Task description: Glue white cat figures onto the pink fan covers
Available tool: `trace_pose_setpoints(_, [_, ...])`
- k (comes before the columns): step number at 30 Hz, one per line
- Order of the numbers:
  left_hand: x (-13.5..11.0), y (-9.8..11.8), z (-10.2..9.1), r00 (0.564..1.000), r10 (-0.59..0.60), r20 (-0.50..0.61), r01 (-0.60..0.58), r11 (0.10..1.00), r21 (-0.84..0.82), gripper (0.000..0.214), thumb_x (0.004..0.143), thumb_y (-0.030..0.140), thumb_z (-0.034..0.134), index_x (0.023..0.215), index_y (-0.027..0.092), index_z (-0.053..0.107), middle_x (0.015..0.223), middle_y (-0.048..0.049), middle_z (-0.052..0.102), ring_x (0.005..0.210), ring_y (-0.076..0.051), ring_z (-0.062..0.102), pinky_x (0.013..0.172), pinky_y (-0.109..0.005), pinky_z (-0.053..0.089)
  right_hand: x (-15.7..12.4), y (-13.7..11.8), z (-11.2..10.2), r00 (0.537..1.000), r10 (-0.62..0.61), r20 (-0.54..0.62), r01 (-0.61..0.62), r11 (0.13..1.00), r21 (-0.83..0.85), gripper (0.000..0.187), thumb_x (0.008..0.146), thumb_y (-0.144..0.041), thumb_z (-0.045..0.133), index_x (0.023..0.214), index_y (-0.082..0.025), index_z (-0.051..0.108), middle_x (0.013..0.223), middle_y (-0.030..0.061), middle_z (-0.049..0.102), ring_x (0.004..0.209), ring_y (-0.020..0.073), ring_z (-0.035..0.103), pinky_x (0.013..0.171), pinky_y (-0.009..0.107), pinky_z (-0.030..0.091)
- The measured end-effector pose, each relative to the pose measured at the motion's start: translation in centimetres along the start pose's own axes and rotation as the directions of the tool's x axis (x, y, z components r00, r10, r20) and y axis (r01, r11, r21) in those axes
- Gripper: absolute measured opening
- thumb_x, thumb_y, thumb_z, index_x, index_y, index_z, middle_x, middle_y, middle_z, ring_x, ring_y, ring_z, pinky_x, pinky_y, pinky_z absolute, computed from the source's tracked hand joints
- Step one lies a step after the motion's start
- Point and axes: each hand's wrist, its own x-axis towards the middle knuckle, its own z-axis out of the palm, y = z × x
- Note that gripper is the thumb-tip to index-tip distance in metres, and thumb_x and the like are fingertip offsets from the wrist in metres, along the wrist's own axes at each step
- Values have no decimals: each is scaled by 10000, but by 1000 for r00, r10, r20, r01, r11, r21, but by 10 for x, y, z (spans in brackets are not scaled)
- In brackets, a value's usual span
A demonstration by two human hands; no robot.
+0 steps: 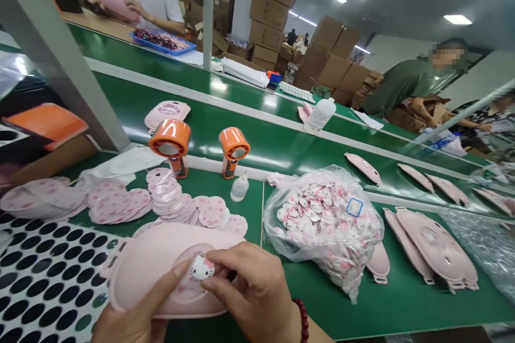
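My left hand [134,321] grips a pale pink oval plastic housing [148,273] from below, with its thumb lying across the front. My right hand [251,289], a red bead bracelet [302,320] on its wrist, pinches a small Hello Kitty badge [202,268] against the housing's round centre. The badge's lower edge is partly hidden by my fingers. Just beyond the housing lie several pink printed discs [169,195] in stacks, and a transparent plastic bag [322,220] full of Hello Kitty badges sits to the right.
Orange handheld fans [169,139] stand on the green conveyor belt [241,246], beside a small plastic bottle [240,188]. More pink housings [426,241] lie to the right. A sheet of black dots [48,284] lies at left. Co-workers [402,83] stand beyond, near stacked cardboard boxes [267,19].
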Motion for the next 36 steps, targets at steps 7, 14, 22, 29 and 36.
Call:
trace_pose_setpoints(7, [-20, 13, 12, 998, 22, -62, -22, 1000, 3, 898, 314, 333, 1053, 1151, 253, 738, 1108, -23, 810, 1171, -346, 709, 938, -386, 638, -3, -5, 4, 980, -185, 66, 196, 888, -416, 193, 1051, -297, 590, 1125, -200, 740, 780, 31, 683, 681, 163, 629, 578, 255, 491])
trace_pose_setpoints(14, [-21, 12, 11, 999, 16, -52, -14, 999, 37, 805, 326, 289, 1041, 1074, 237, 746, 1098, -31, 808, 1121, -301, 727, 785, -232, 632, -5, -9, -1, 955, -228, 188, 293, 820, -492, 203, 1044, -237, 579, 1198, -168, 692, 804, 30, 681, 695, 177, 617, 528, 269, 461])
trace_pose_setpoints(22, [-21, 8, 11, 998, 14, -59, -12, 1000, 28, 725, 392, 274, 1018, 1071, 270, 764, 1141, -51, 795, 1120, -324, 728, 769, -296, 657, -11, -11, -5, 877, -309, 369, 471, 706, -529, 329, 996, -136, 574, 1297, -9, 605, 833, 78, 704, 654, 190, 583, 467, 328, 445])
trace_pose_setpoints(29, [-24, 8, 16, 994, -57, -96, 65, 994, 91, 565, 502, 191, 948, 1038, 173, 771, 1098, -110, 800, 1086, -336, 741, 769, -279, 652, -20, -11, 3, 838, -381, 391, 543, 652, -529, 363, 920, -145, 529, 1176, 76, 662, 878, 173, 727, 668, 222, 580, 412, 353, 404])
trace_pose_setpoints(36, [-23, 7, 19, 994, 78, -82, -70, 993, 96, 470, 552, 251, 951, 971, 234, 738, 1062, -25, 806, 1104, -313, 736, 869, -352, 652, -9, -9, -9, 997, -63, 46, 75, 940, -334, 131, 1015, -294, 643, 1098, -282, 743, 831, -1, 675, 731, 145, 620, 630, 268, 515])
